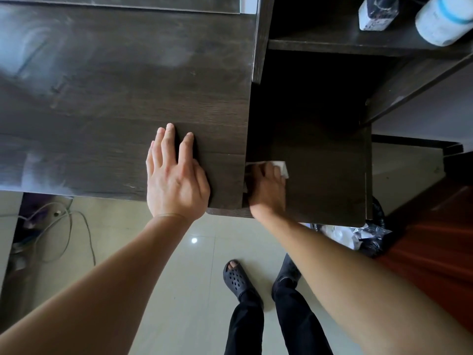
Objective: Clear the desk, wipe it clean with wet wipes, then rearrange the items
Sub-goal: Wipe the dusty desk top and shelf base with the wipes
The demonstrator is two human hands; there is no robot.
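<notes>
desk (115, 98): dark matte woodgrain | left hand (176, 180): laid flat, fingers straight, near front corner | white wipe (282, 167): pressed onto lower shelf (327, 180) under right hand (267, 190), fingers extended

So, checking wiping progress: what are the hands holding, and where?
Right hand presses a wet wipe onto the lower shelf, fingers over its middle; grip unclear. Left hand lies flat on the desk, holding nothing.

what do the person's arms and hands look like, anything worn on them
Both forearms are bare, no sleeves in view. The left hand and right hand wear no gloves, and neither wrist shows a watch or band. No rings show on the left hand; the right is too blurred to tell.
</notes>
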